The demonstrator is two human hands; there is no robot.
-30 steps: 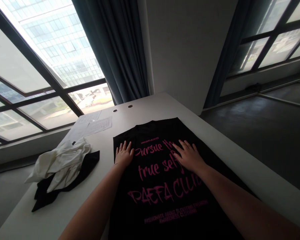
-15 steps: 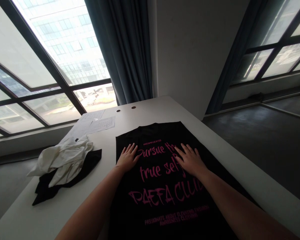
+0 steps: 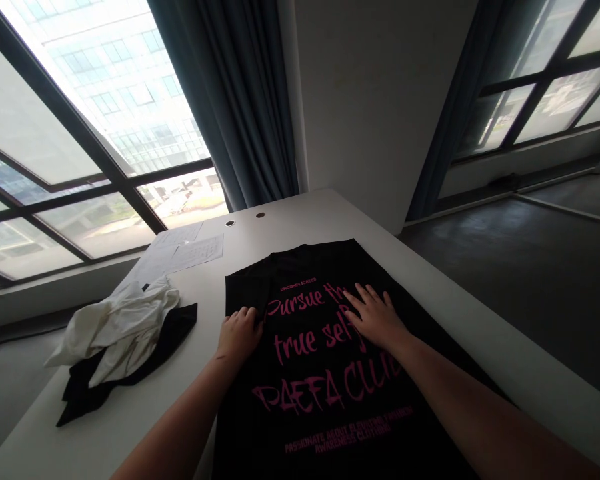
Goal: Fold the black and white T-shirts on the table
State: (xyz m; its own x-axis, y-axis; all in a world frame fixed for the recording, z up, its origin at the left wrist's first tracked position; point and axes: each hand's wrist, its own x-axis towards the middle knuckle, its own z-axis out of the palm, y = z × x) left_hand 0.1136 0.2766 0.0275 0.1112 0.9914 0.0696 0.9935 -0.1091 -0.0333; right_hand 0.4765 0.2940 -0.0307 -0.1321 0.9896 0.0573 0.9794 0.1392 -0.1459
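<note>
A black shirt (image 3: 310,367) with pink lettering lies spread on the white table (image 3: 300,217). At the shirt's left edge is my left hand (image 3: 239,331), its fingers curled down on the cloth with the fingertips hidden, closed on the fabric there. My right hand (image 3: 377,317) rests on the right part of the lettering, palm down, fingers apart, holding nothing.
White cloth (image 3: 135,320) and black cloth (image 3: 175,333) lie crumpled together on the table at the left. Behind them are paper sheets (image 3: 197,251). Two round holes show near the far edge, before a dark curtain (image 3: 245,107).
My left hand, flat with fingers spread before, has moved slightly left and down and curled its fingers on the shirt's edge. My right hand stays on the lettering. The view has shifted slightly.
</note>
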